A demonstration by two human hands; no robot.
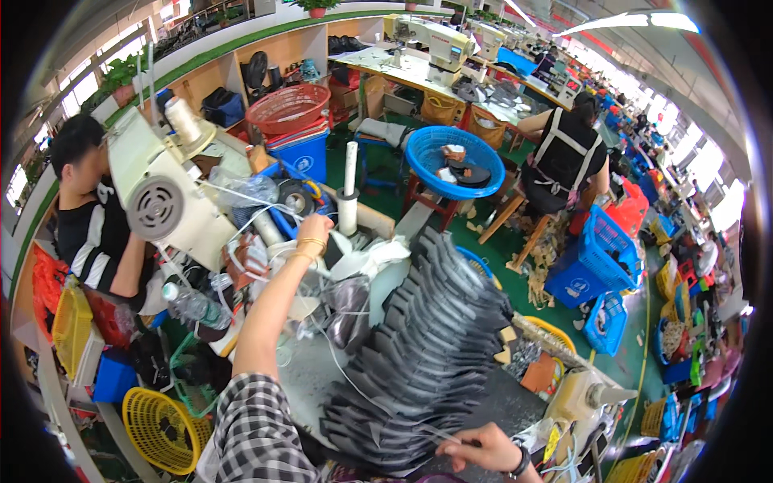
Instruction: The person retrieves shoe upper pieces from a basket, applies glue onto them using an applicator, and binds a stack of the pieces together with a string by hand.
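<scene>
White cord, pinched between the right hand's thumb and bent fingers, crosses the near part of the leaning stack of dark pieces on the worktop; a hard tug could drag or topple these loosely overlapping layers. Beyond, the left hand reaches far forward, back upward, fingers curled, whether around anything I cannot tell

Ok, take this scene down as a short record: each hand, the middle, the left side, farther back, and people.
Left hand: outstretched, left of a white upright post; grip unclear
Right hand: pinching a thin pale strip
Middle: long overlapping row of dark grey pieces
Left side: clear bottle, pale machine
Farther back: round blue basket
People: one at left, another seated, back turned
</scene>
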